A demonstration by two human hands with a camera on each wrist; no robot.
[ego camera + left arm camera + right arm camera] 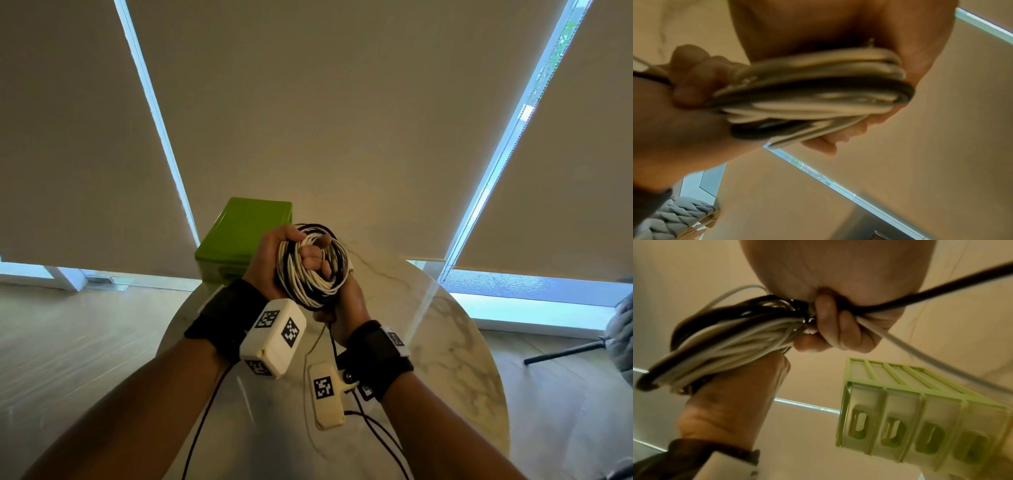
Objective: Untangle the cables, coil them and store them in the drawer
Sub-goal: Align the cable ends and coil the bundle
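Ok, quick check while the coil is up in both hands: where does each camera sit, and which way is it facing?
Head: worn on the head, looks forward and down at the cable coil above the round table; shows both forearms, left hand, right hand.
Left wrist: under the left hand, looks along it, tilted up past the coil to the blinds.
Right wrist: under the right hand, looks at its fingers gripping coil, and the green drawer unit.
All three share the coil; head and right wrist share the drawer unit.

Glossy marble table (445,342), translucent plastic drawer unit (920,426)
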